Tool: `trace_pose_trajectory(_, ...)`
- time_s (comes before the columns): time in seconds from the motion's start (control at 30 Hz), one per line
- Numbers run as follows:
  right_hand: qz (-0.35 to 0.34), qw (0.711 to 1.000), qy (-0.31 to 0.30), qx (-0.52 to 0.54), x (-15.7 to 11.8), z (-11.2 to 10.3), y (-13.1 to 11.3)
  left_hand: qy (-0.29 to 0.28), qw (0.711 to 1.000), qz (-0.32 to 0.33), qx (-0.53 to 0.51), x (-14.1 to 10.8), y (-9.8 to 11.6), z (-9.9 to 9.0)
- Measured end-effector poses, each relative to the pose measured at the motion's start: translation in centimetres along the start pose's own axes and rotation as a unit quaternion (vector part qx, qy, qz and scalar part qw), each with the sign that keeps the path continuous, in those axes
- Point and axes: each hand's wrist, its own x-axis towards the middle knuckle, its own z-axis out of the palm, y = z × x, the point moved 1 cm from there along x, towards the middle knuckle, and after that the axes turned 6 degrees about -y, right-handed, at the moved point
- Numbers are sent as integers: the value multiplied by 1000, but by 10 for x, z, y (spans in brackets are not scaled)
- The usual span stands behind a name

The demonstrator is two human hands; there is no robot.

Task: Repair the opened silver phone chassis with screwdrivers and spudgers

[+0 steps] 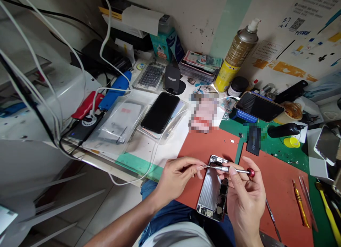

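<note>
My right hand (245, 193) grips a slim silver screwdriver (234, 170) with a red end cap, holding it nearly level. Its tip points left, toward my left hand (179, 174). There my thumb and forefinger are pinched together at the tip; whatever is between them is too small to make out. Below both hands lies an opened phone housing (210, 190), its inside facing up with a bare ribbed metal back and parts along the right edge. It rests on the red-brown mat (191, 147) near the front, partly covered by my right fingers.
Right of my hands lie a metal pry tool (273, 218), gold tweezers (301, 204) and a yellow-handled tool (327, 211). Farther back are a phone battery (254, 140), a phone on a blue stand (259, 106), a black phone (160, 112) and a spray can (236, 57). A white cable (153, 156) hangs over the left edge.
</note>
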Motion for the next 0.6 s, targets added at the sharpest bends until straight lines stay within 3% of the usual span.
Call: trace_pose_trajectory(0.6,13,1000,11,1,0,-1,0,-2,1000,-20,-6,-1,0,0)
